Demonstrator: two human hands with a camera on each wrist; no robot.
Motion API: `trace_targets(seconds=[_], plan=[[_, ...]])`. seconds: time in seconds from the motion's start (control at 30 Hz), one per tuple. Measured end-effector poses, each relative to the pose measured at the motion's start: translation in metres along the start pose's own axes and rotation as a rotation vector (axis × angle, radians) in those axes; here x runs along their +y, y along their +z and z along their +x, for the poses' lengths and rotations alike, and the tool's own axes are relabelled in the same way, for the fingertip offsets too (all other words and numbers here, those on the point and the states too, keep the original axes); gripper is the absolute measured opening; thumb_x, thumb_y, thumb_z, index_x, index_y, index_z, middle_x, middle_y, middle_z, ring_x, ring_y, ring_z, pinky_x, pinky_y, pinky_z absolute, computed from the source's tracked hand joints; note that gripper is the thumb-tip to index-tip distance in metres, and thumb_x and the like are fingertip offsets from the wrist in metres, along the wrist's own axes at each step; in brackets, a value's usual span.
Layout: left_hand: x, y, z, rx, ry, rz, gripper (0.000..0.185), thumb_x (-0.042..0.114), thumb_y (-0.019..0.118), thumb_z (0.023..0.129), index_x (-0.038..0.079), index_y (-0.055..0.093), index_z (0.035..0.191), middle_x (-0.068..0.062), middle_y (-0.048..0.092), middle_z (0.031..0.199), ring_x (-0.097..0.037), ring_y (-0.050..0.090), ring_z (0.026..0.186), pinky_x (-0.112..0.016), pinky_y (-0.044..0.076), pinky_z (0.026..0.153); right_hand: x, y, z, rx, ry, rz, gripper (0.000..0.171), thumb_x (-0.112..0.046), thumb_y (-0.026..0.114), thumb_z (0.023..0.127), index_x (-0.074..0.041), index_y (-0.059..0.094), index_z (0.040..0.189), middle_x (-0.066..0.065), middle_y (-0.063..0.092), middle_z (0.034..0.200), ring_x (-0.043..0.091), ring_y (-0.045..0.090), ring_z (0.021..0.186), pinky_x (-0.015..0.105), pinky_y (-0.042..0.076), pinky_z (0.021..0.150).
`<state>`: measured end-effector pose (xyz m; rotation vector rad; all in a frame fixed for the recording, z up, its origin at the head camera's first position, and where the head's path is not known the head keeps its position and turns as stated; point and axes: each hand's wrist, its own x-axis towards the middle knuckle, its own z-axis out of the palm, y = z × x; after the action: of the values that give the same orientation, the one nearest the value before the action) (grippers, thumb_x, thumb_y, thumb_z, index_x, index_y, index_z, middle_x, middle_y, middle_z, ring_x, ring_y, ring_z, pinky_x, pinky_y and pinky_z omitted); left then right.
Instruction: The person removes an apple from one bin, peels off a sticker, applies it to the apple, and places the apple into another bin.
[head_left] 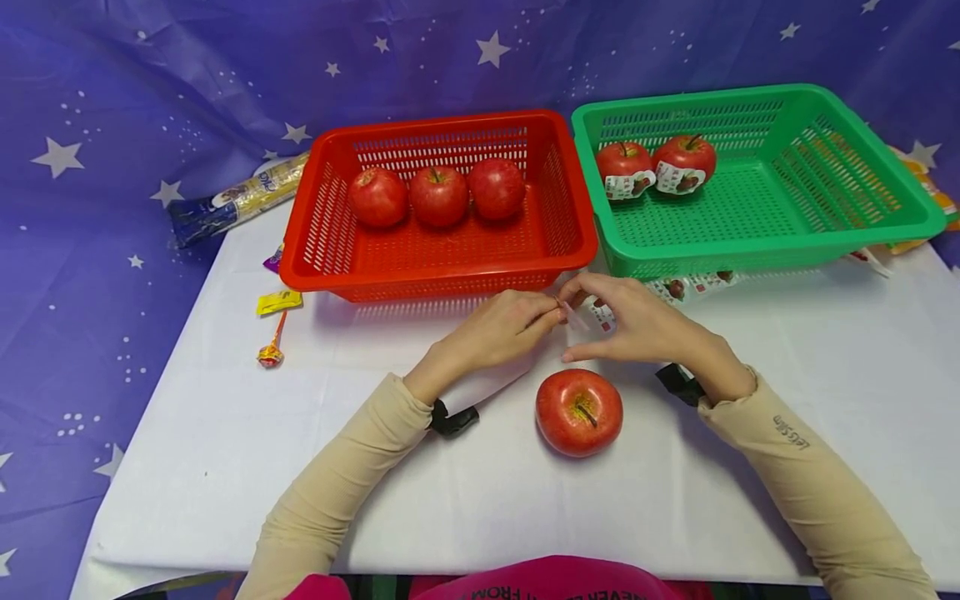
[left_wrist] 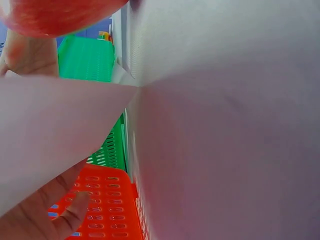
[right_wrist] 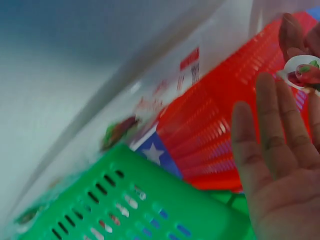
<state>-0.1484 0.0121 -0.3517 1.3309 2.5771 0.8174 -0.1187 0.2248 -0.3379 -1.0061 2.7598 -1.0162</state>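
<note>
My left hand (head_left: pixel 504 327) pinches a strip of apple stickers (head_left: pixel 602 314) in front of the baskets. Its pale backing (left_wrist: pixel 60 125) crosses the left wrist view and partly covers the fingers. My right hand (head_left: pixel 637 321) has its index finger by the left fingertips, its thumb well apart. In the right wrist view the right hand's fingers (right_wrist: pixel 274 140) look fairly straight, with one round apple sticker (right_wrist: pixel 305 72) just beyond them. Whether that sticker touches them, I cannot tell. Nearer the body, a red apple (head_left: pixel 579 412) stands on the white table below both hands.
A red basket (head_left: pixel 450 282) holds three apples. Beside it, a green basket (head_left: pixel 772 244) contains two apples with stickers on them. More of the strip runs along the green basket's front. A lollipop (head_left: pixel 271 354), a yellow packet (head_left: pixel 279 302) and a long blue-and-gold packet (head_left: pixel 240 200) lie left.
</note>
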Motion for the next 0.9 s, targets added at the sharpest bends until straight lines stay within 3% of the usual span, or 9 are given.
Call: trace_targets(seconds=[0.17,0.27,0.33,0.43,0.5,0.6,0.73,0.8,0.9], plan=[[0.001,0.000,0.001,-0.019,-0.023,-0.004,0.028,0.027,0.047,0.102,0.013,0.071,0.099,0.005,0.056,0.072,-0.011,0.050,0.069,-0.024,0.043,0.068,-0.001,0.002,0.000,0.018,0.008,-0.016,0.032,-0.023,0.081,0.076,-0.010,0.067,0.102,-0.002,0.072,0.094,0.012,0.059,0.077,0.029,0.047,0.063],[0.000,0.000,0.001,-0.055,-0.018,-0.007,0.027,0.027,0.047,0.102,0.013,0.070,0.102,0.004,0.061,0.080,-0.011,0.054,0.074,-0.025,0.045,0.073,0.004,-0.001,-0.002,-0.014,0.022,0.052,0.033,-0.025,0.083,0.075,-0.012,0.068,0.102,-0.004,0.070,0.096,0.014,0.057,0.078,0.027,0.048,0.065],[-0.002,0.000,0.001,-0.080,0.000,-0.017,0.024,0.026,0.047,0.102,0.014,0.068,0.103,0.002,0.064,0.087,-0.011,0.055,0.079,-0.027,0.046,0.077,0.010,-0.004,-0.004,-0.045,0.058,0.176,0.031,-0.022,0.079,0.080,-0.010,0.067,0.106,-0.001,0.069,0.103,0.016,0.060,0.086,0.028,0.050,0.071],[-0.004,0.000,0.001,-0.107,0.046,-0.048,0.017,0.021,0.048,0.100,0.014,0.064,0.103,0.001,0.060,0.088,-0.012,0.054,0.082,-0.027,0.045,0.079,0.020,-0.011,-0.004,-0.084,0.156,0.435,0.028,-0.018,0.059,0.096,-0.001,0.061,0.118,0.005,0.064,0.116,0.015,0.062,0.099,0.028,0.053,0.082],[-0.005,0.000,0.000,-0.121,0.071,-0.056,0.014,0.018,0.049,0.099,0.014,0.062,0.101,0.000,0.059,0.088,-0.012,0.053,0.083,-0.026,0.044,0.079,0.024,-0.013,-0.004,-0.106,0.231,0.567,0.033,-0.015,0.049,0.100,0.006,0.055,0.125,0.003,0.065,0.117,0.013,0.064,0.099,0.029,0.054,0.082],[-0.005,0.000,0.000,-0.141,0.098,-0.063,0.012,0.014,0.051,0.097,0.014,0.063,0.101,0.001,0.059,0.088,-0.012,0.053,0.082,-0.025,0.043,0.078,0.027,-0.014,-0.004,-0.130,0.288,0.648,0.036,-0.015,0.054,0.098,0.008,0.054,0.126,-0.004,0.069,0.106,0.012,0.066,0.090,0.028,0.055,0.079],[-0.005,-0.002,-0.002,-0.157,0.096,-0.104,0.022,0.012,0.055,0.093,0.016,0.065,0.113,0.001,0.063,0.096,-0.013,0.055,0.087,-0.024,0.044,0.081,0.025,-0.014,-0.004,-0.066,0.266,0.652,0.018,-0.004,0.068,0.086,0.002,0.068,0.103,-0.004,0.071,0.086,0.015,0.063,0.075,0.027,0.053,0.067],[-0.007,-0.004,-0.003,-0.171,0.079,-0.127,0.032,0.011,0.056,0.092,0.015,0.063,0.123,0.000,0.066,0.103,-0.013,0.057,0.091,-0.024,0.045,0.084,0.023,-0.014,-0.004,0.001,0.238,0.653,0.008,0.001,0.068,0.085,-0.002,0.070,0.093,-0.003,0.070,0.082,0.015,0.065,0.072,0.025,0.053,0.065],[-0.012,-0.012,-0.006,-0.244,0.034,-0.129,0.037,0.010,0.057,0.090,0.012,0.061,0.127,-0.003,0.067,0.112,-0.013,0.060,0.097,-0.026,0.047,0.091,0.019,-0.017,-0.006,0.090,0.207,0.680,0.010,0.007,0.065,0.084,-0.002,0.069,0.088,-0.002,0.071,0.081,0.013,0.066,0.070,0.023,0.050,0.059]])
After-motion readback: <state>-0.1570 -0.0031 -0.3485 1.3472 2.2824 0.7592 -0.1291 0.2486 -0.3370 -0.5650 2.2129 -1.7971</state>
